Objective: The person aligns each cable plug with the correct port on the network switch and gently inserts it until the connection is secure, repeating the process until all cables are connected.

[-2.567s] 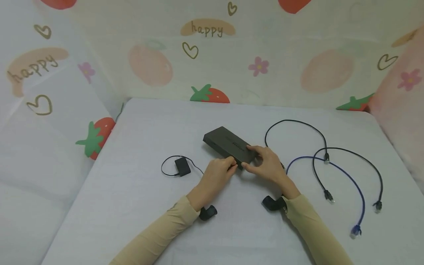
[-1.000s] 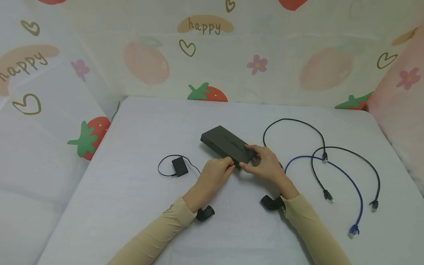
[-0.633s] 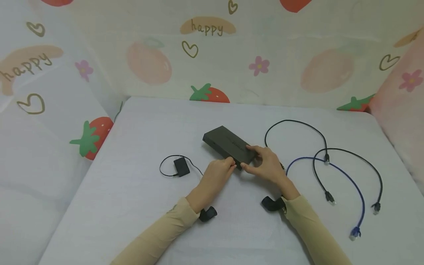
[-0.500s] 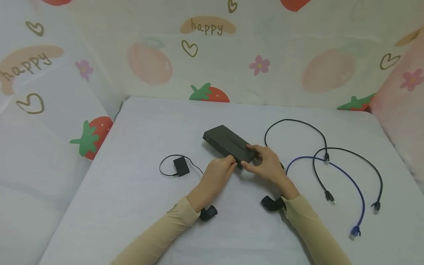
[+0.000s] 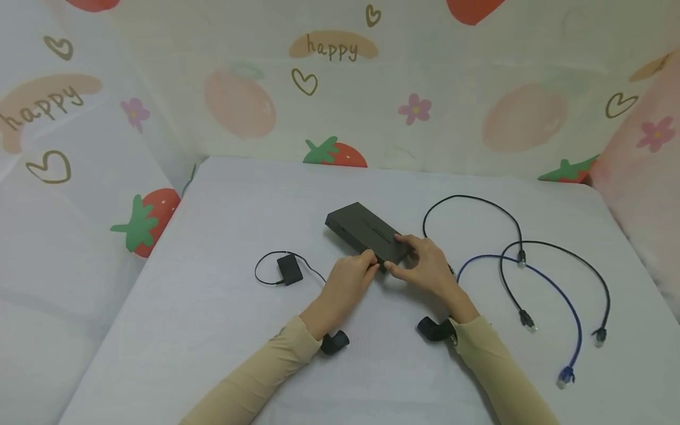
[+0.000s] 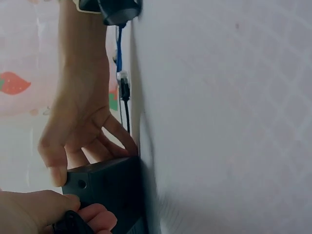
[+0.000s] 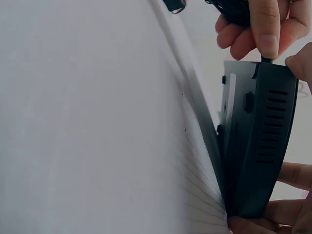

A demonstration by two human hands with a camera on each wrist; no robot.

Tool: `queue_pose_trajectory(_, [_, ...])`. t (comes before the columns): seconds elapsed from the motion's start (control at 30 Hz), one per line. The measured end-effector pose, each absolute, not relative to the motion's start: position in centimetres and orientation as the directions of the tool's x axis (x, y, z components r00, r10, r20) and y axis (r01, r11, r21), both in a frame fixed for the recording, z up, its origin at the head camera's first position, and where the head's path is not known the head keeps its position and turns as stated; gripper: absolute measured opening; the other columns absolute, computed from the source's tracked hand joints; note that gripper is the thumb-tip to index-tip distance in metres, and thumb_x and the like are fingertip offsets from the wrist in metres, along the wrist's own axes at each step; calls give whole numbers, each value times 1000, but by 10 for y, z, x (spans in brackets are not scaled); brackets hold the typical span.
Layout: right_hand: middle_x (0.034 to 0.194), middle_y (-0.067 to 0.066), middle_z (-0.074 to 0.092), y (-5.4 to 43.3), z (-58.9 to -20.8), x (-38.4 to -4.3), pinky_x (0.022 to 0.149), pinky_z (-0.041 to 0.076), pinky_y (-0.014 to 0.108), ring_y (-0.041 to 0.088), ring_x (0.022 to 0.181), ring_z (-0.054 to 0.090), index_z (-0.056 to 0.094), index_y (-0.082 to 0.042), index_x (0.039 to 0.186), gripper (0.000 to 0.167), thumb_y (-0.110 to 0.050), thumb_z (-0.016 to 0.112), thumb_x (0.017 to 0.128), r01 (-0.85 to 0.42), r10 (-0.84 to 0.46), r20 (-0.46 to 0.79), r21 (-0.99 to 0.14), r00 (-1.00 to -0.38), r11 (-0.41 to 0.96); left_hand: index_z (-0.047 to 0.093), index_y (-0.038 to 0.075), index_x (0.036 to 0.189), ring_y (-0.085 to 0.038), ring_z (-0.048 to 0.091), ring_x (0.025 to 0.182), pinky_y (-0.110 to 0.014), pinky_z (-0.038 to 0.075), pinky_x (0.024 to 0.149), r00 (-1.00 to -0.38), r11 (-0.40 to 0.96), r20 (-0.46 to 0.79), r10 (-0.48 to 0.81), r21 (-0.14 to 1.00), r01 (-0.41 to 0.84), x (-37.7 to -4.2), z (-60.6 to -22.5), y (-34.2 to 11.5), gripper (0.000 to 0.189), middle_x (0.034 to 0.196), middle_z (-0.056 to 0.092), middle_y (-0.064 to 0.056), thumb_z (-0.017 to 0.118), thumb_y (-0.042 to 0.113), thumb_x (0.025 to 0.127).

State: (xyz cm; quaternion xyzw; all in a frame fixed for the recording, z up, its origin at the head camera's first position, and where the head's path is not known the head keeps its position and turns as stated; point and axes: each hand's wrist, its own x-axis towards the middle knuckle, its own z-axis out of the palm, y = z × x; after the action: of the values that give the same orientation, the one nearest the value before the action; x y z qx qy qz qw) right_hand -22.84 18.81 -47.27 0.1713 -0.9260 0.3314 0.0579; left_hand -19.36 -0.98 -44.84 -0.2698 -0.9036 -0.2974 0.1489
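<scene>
A dark flat box [image 5: 366, 230], looking like a network switch, is tilted up off the white table at its right end. My right hand [image 5: 430, 268] holds that end, thumb on the near edge and fingers over the top. At the box's near long side, my left hand [image 5: 345, 283] pinches a black plug [image 6: 70, 224], whose cable runs back to a small black power adapter [image 5: 290, 270] on the left. In the right wrist view the plug's tip meets the box's edge; how deep it sits cannot be told. A round hole [image 6: 82, 184] shows beside it.
To the right lie a blue network cable [image 5: 565, 292] and black network cables [image 5: 576, 251], crossing one another with clear plugs at their ends. A patterned cloth wall [image 5: 340, 94] stands behind the table. Black wrist cameras [image 5: 435, 329] hang under the sleeves.
Both hands, the box and the cables keep their places; only the head view has shifted slightly.
</scene>
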Motion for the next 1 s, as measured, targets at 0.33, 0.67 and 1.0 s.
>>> queue_pose_trajectory(0.33, [123,15,58,187,-468,-228,84,46,45,29,102,55,55,-13,127,65,-47,71,74,-313,-272,161,-593,-949,742,62,9,89,-3,53,57,-15,43,52,-863,660,347,368,556,505,-198,-448,-18,9,72,65,2,65,16,86])
queue_pose_trajectory(0.67, [121,12,60,186,-469,-228,85,48,42,28,105,57,56,-7,125,66,-47,71,74,-352,-277,218,-573,-936,740,40,9,123,-16,65,91,-32,52,75,-960,531,-28,280,837,130,-221,-449,-45,64,109,65,-9,60,54,82])
queue_pose_trajectory(1.0, [123,11,59,182,-470,-226,88,45,43,27,105,55,56,-9,127,71,-51,70,72,-338,-263,213,-555,-941,760,8,15,146,-25,66,95,-43,48,87,-976,369,-69,208,929,13,-240,-455,-68,88,133,44,-20,65,38,84])
